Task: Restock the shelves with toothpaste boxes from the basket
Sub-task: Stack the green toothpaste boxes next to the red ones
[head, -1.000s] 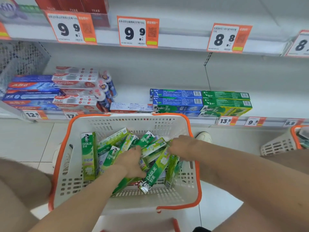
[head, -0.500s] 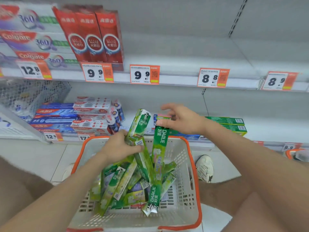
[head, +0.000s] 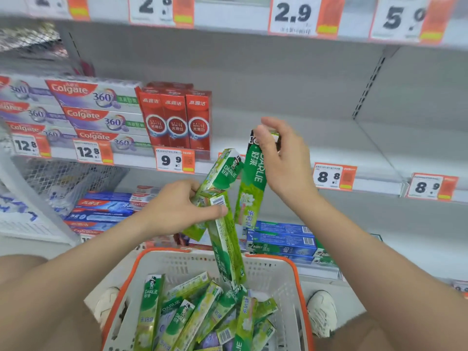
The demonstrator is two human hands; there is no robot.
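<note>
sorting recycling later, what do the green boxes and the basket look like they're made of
The green boxes look like thin printed cardboard, slightly glossy: sharp folded edges, end flaps, printed barcodes. The basket looks like molded plastic, matte white with slotted walls and an orange rim.

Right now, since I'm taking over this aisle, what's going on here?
A person is restocking toothpaste. The left hand grips a few green Darlie boxes, the right hand pinches another Darlie box by its top end, all above the white basket, which holds many more. None is on the bare shelf behind the 8.8 tag yet.
</note>
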